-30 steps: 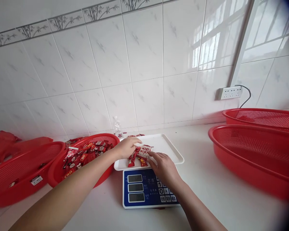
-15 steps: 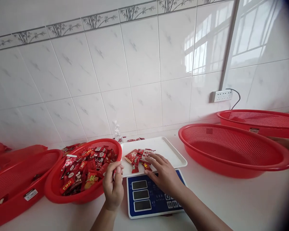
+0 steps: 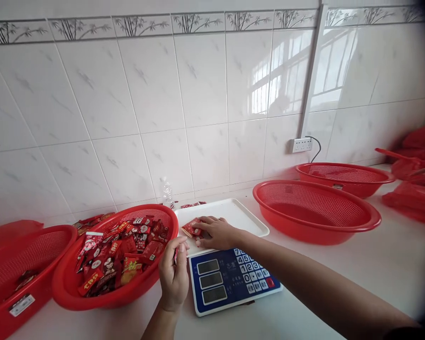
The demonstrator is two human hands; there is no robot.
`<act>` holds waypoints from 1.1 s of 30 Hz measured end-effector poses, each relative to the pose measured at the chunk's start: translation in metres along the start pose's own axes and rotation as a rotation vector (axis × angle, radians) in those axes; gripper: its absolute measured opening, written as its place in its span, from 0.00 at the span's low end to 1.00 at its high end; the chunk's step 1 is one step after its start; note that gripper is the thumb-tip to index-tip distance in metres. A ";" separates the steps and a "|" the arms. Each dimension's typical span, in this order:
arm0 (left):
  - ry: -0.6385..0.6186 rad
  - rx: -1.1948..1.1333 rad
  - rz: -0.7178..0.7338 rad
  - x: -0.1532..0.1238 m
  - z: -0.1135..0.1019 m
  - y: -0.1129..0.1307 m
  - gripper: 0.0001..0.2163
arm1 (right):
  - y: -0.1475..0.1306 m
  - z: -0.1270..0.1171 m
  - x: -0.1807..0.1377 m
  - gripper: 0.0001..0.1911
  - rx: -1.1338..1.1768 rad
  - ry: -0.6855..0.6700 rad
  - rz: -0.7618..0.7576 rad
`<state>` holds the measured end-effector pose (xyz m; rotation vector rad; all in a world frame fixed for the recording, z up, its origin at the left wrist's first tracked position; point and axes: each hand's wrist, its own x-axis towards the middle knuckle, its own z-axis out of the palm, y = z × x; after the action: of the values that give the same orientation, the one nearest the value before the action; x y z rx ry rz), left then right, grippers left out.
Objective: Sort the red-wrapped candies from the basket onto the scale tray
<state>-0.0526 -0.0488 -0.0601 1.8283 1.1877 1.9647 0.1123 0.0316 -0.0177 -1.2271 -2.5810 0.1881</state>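
Observation:
My left hand is closed, and a sliver of a small red snack packet shows between its fingers and thumb. It stands at the near left corner of the white weighing tray, beside the full red basket. On the tray, my right hand curls over a small pile of red snack packets, its fingers bent round them and hiding most of them. Below the tray lies the scale's blue panel with dark displays and number keys, partly covered by my right forearm.
Several red snack packets fill the basket at left. Another red basket stands farther left, and two more baskets at right. A plastic bottle is by the wall, below a power socket. Red bags lie far right.
My right hand has moved left and farther over the tray, from hovering by the packets to curling over them. My left hand stays closed near the tray corner. The view has turned right.

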 end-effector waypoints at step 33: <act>0.050 0.000 0.063 0.005 -0.003 0.000 0.10 | 0.181 -0.095 -0.115 0.17 -0.124 0.417 0.853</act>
<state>-0.0564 -0.0469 -0.0567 1.8489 1.1584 2.0551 0.3443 0.0570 0.0087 -2.0813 -1.6179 -0.0654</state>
